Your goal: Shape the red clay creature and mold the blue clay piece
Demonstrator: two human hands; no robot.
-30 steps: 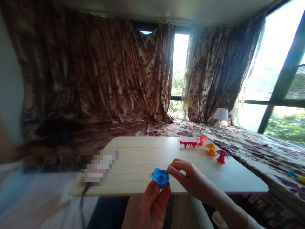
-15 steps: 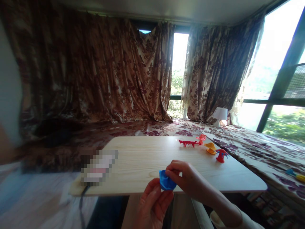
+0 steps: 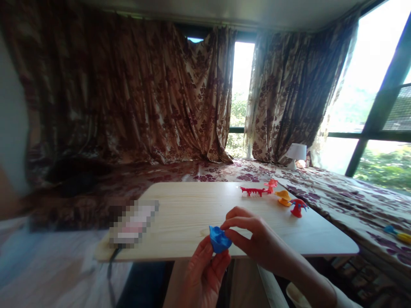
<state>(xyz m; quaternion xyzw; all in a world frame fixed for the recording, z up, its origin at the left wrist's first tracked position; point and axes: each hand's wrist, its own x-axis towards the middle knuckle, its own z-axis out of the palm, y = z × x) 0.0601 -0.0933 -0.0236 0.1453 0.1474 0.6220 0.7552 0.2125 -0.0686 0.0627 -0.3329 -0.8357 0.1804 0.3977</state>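
A piece of blue modelling clay [image 3: 220,241], shaped like a small hollow cup with a pointed corner, is held up over the near edge of the table. My left hand [image 3: 205,267] grips it from below and the left, the thumb against its side and the other fingers curled underneath. From the right, my right hand [image 3: 245,231] pinches the clay's rim between thumb and forefinger. Farther back at the right stand clay figures: a long red piece with several legs [image 3: 252,191], a light red figure [image 3: 271,185], a yellow-orange mushroom shape [image 3: 283,198] and a red mushroom shape with blue strips [image 3: 299,208].
The pale wooden table [image 3: 189,205] has a blurred-out flat object [image 3: 133,224] at its left end, with a dark cord [image 3: 111,267] hanging down. A white lamp [image 3: 296,155] stands on the flowered cloth behind. Blue and yellow things [image 3: 398,234] lie at the far right.
The blue clay has shifted slightly left and tipped, so its hollow now shows. My right hand's fingers have spread a little and moved onto the rim at the right.
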